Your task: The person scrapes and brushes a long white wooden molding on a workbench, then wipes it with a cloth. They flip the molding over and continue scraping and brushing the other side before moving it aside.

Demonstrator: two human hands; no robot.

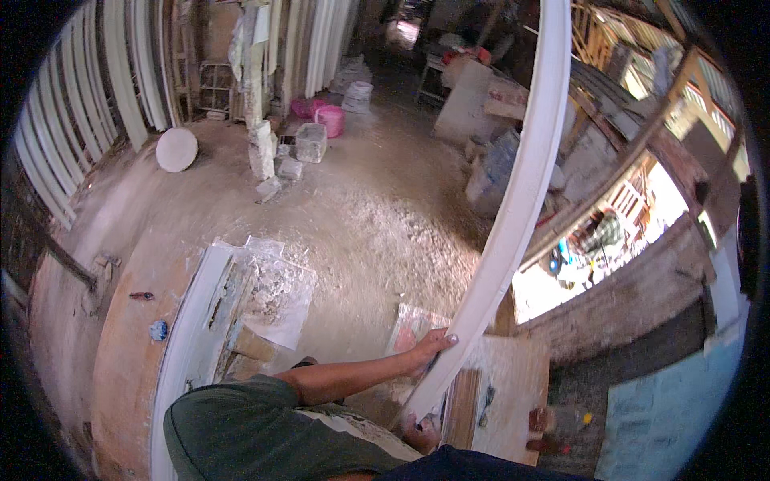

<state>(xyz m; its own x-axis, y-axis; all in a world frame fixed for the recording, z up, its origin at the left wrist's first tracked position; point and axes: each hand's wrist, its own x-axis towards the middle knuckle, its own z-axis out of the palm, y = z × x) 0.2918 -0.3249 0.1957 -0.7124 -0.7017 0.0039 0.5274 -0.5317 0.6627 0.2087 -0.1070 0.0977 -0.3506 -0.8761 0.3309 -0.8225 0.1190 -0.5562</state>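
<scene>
A long white moulding (523, 208), plaster-like, stands tilted in front of me, rising from near my body to the top edge of the view. My left hand (433, 346) is closed around its lower part, the thumb on the near face. Lower down, close to its bottom end, my right hand (421, 433) grips it with bent fingers, partly cut off by shadow and my clothing. Beneath and beside the moulding is a pale board (513, 377), with a stack of thin brown strips (462, 409) next to my right hand.
To my left, another white moulding (180, 345) lies on a wooden board (132, 353), near a blue lump (158, 330). A plaster-crusted sheet (277, 289) lies on the floor. Farther off are a clear tub (311, 143), a pink sack (329, 120) and a white disc (176, 150). Mouldings line the left wall.
</scene>
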